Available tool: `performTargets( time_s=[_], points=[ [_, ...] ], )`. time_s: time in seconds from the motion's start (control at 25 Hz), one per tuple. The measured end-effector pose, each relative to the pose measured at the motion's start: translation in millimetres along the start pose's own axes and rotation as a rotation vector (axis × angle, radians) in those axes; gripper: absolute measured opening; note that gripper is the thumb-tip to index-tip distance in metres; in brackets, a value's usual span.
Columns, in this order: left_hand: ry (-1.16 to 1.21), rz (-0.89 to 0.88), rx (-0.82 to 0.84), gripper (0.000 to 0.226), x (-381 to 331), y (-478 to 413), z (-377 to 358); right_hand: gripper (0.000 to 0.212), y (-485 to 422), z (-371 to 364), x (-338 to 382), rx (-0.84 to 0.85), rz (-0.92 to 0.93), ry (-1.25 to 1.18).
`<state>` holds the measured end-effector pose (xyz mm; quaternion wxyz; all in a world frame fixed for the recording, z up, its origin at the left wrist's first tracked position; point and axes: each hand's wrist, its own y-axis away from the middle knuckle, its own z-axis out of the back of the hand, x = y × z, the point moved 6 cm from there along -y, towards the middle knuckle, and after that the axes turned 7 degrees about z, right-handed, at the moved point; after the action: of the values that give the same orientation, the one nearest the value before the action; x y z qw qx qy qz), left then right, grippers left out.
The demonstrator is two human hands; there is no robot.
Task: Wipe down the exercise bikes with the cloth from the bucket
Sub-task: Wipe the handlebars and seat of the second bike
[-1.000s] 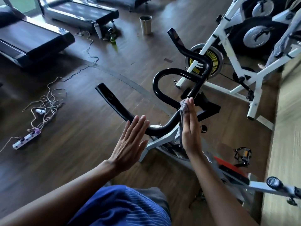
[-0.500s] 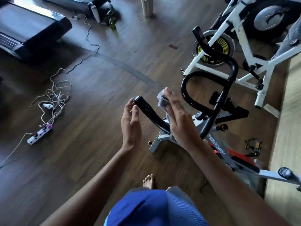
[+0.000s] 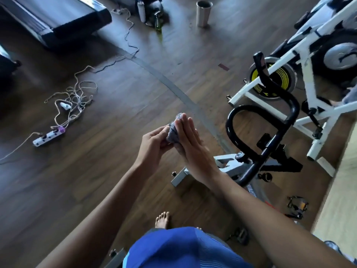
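A small grey cloth point(image 3: 173, 131) is bunched between my two hands, out over the floor to the left of the black handlebar point(image 3: 270, 113) of the nearest exercise bike point(image 3: 231, 165). My left hand point(image 3: 154, 145) pinches the cloth with curled fingers and thumb. The straight fingers of my right hand point(image 3: 190, 141) lie flat against the cloth's other side. The handlebar's left horn is hidden behind my hands and right forearm, so I cannot tell whether the cloth touches it. A metal bucket point(image 3: 203, 13) stands far back on the floor.
A white exercise bike point(image 3: 309, 78) with a yellow flywheel stands at the right. A treadmill point(image 3: 58, 20) is at the back left, with bottles point(image 3: 158, 22) beside it. A power strip point(image 3: 48, 136) and tangled cables point(image 3: 75, 99) lie on the floor at the left. My bare foot point(image 3: 163, 219) is below.
My right hand slid the cloth leftward along the handlebar, from its centre to the left horn's tip. My left hand, earlier flat and apart, now pinches the cloth. The view has swung left.
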<state>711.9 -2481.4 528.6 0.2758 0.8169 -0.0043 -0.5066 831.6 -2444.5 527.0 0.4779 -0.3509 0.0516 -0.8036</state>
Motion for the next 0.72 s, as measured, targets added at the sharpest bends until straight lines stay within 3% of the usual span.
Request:
performTargets(
  time_s=[0.2, 0.44, 0.6, 0.72],
  points=[
    [0.103, 0.075, 0.016, 0.026, 3.2, -1.3, 1.2, 0.073, -17.8, -2.4, 2.7, -0.013, -0.012, -0.014],
    [0.145, 0.080, -0.016, 0.022, 8.1, -2.6, 1.5, 0.083, 20.2, -5.3, 3.0, 0.139, 0.019, 0.089],
    [0.133, 0.062, -0.032, 0.023, 5.6, -0.9, 0.8, 0.106, 19.3, -7.0, 0.6, 0.118, -0.060, 0.150],
    [0.117, 0.047, -0.066, 0.024, 6.7, 1.3, -0.5, 0.089, 43.9, -6.8, -0.8, 0.120, -0.044, 0.224]
  ],
)
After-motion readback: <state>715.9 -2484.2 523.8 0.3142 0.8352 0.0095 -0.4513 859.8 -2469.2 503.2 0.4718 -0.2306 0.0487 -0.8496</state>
